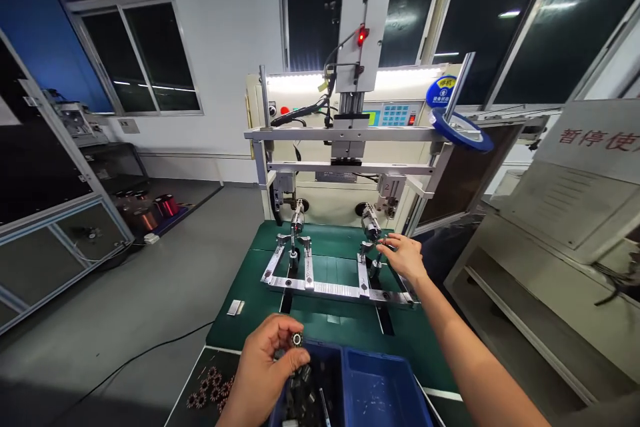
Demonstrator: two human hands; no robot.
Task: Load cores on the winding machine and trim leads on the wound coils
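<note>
My left hand (pixel 270 363) is closed, pinching a small dark stator core (pixel 297 339) with a pale ring at its centre between thumb and fingers. It hovers over the front of the left blue bin (pixel 325 350). My right hand (pixel 403 255) reaches forward to the right winding spindle (pixel 371 221), its thumb and fingertips pinched together just beneath the spindle's end. What those fingertips hold is too small to make out. The left spindle (pixel 298 217) points down toward the metal fixture frame (pixel 335 289) on the green table.
Dark parts and a thin pen-like rod (pixel 325 407) lie in the left bin, beside a second blue bin (pixel 380 387). Copper-wound stators (pixel 213 383) are heaped at the left. A horizontal machine bar (pixel 345 135) spans above the spindles. A small silver block (pixel 235 307) lies on the green table.
</note>
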